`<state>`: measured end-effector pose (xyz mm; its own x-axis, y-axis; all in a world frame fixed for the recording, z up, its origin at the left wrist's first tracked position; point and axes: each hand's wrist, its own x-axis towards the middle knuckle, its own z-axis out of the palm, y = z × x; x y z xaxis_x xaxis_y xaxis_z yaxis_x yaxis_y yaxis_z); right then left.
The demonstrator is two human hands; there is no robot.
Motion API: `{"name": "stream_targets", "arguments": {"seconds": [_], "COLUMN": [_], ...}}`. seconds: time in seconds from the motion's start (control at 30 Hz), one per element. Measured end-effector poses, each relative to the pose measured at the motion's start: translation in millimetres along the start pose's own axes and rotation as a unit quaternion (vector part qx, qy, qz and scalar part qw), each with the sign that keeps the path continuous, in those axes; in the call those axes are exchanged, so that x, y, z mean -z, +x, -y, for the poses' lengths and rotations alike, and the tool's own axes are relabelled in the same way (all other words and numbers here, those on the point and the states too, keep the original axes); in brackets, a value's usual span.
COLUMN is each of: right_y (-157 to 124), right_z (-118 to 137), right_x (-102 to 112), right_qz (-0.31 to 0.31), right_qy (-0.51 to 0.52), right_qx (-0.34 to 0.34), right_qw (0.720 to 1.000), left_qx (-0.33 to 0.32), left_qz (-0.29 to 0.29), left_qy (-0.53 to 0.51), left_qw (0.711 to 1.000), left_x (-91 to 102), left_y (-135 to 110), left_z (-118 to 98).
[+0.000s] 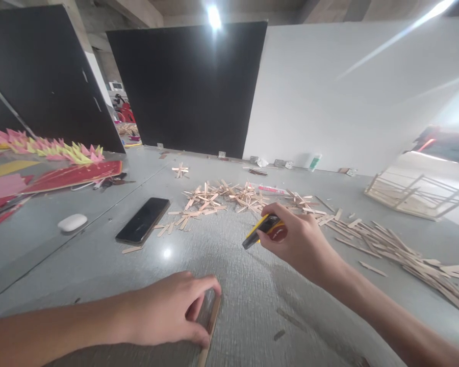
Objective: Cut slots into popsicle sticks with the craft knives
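My right hand (298, 239) is closed around a yellow and black utility knife (260, 229), held just above the grey table (229, 265) with its tip pointing left. Near the table's front edge my left hand (172, 311) curls over a wooden stick (211, 326), thumb and fingers pinching it against the surface. A heap of short wooden sticks (222, 196) lies beyond the knife.
A black phone (143, 220) and a white oval case (72, 222) lie at left. Longer wooden sticks (401, 250) spread along the right. A stick frame (413, 193) stands at far right. Pink and yellow paper shapes (46, 148) and red card (72, 176) lie at far left.
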<state>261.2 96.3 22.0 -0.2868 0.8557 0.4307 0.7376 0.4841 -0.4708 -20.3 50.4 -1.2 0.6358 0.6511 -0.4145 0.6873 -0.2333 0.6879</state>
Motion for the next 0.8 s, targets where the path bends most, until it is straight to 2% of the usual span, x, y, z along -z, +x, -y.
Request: {"name": "stream_targets", "arguments": {"seconds": [0.17, 0.37, 0.5, 0.67, 0.8], "right_y": [0, -2, -2, -1, -3], "right_z": [2, 14, 11, -12, -12], "right_x": [2, 15, 2, -23, -22], "right_qz": [0.017, 0.023, 0.059, 0.101, 0.140], "right_qy": [0.004, 0.021, 0.060, 0.118, 0.175], "right_qx": [-0.010, -0.052, -0.061, -0.095, -0.158], "right_qw": [1.000, 0.998, 0.995, 0.983, 0.962], "left_qx": [-0.011, -0.035, -0.046, -0.062, -0.065], "left_qz": [0.008, -0.033, -0.049, -0.062, -0.063], "left_qy": [0.007, 0.016, 0.016, 0.009, 0.024], "left_qw": [1.000, 0.999, 0.998, 0.996, 0.996], "left_x": [1.5, -5.2, -8.3, -9.5, -9.7], "left_y": [2, 5, 6, 4, 6], "left_z": [1, 7, 8, 6, 6]}}
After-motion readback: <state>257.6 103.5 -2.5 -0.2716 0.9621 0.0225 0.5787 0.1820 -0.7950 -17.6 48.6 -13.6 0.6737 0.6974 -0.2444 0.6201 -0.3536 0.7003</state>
